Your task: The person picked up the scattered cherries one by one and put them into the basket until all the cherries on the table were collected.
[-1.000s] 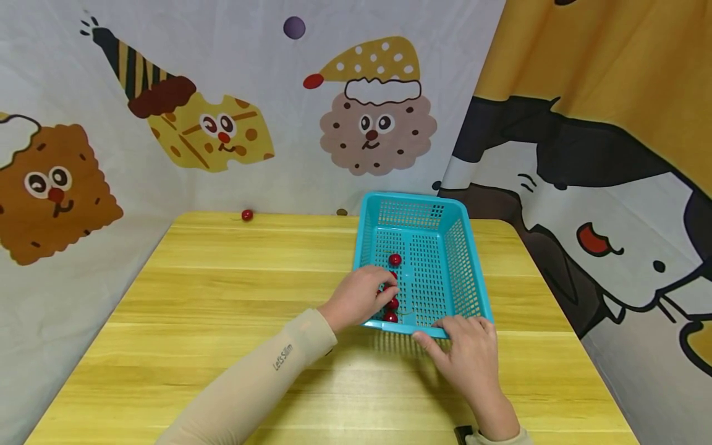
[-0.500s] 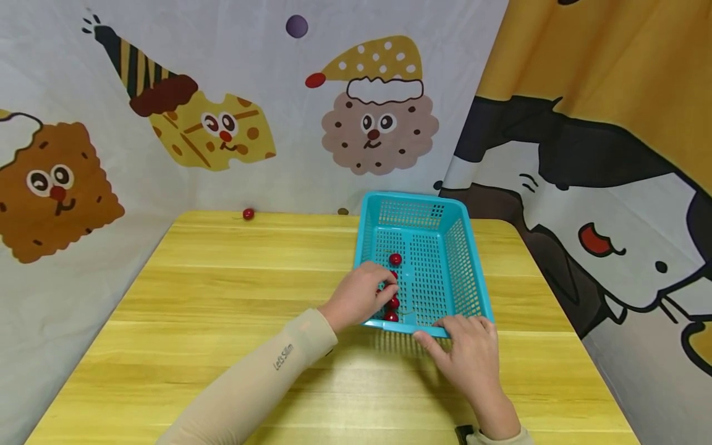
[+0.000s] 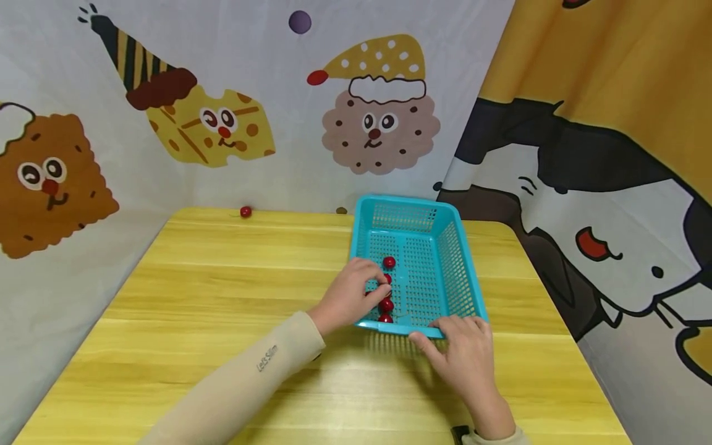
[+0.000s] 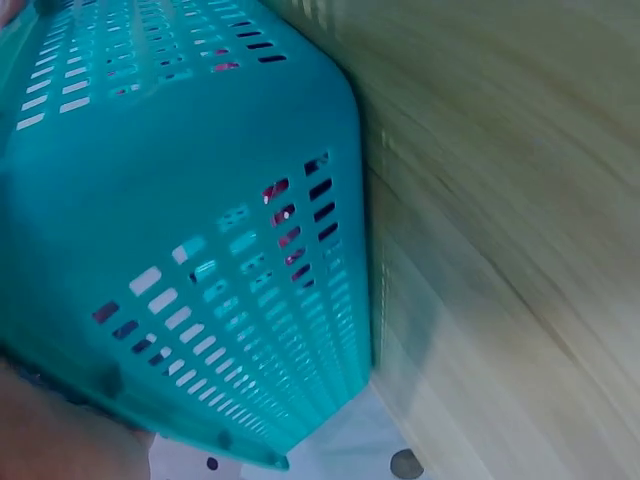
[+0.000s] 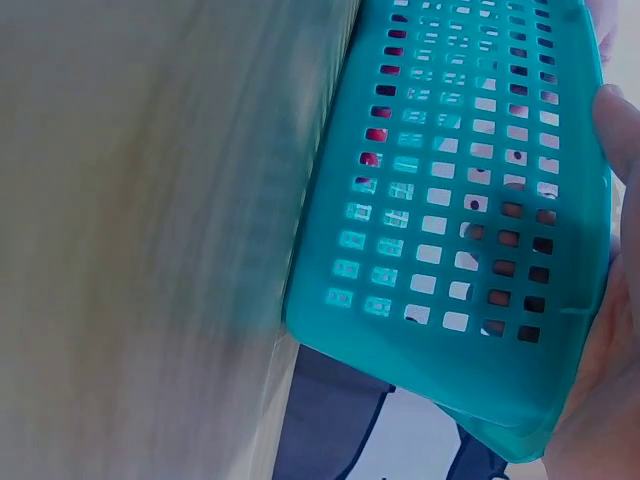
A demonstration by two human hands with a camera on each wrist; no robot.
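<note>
A blue perforated plastic basket stands on the wooden table, its near rim toward me. Several red cherries lie along its left side, among them a cherry apart from the rest and another cherry nearer the front. My left hand reaches over the left rim, thumb and fingertips curled together at a cherry, mostly hidden behind them. My right hand grips the near rim at the right corner, fingers inside and thumb outside. In the right wrist view, red shows through the holes of the basket.
A single stemmed cherry lies at the table's far edge, left of the basket. The wooden table meets a cloth backdrop printed with cartoon biscuits. A curtain with a cartoon animal hangs at the right.
The basket has shifted slightly left and nearer, with both hands moving along with it. My left hand stays among the cherries, and my right keeps its grip on the rim.
</note>
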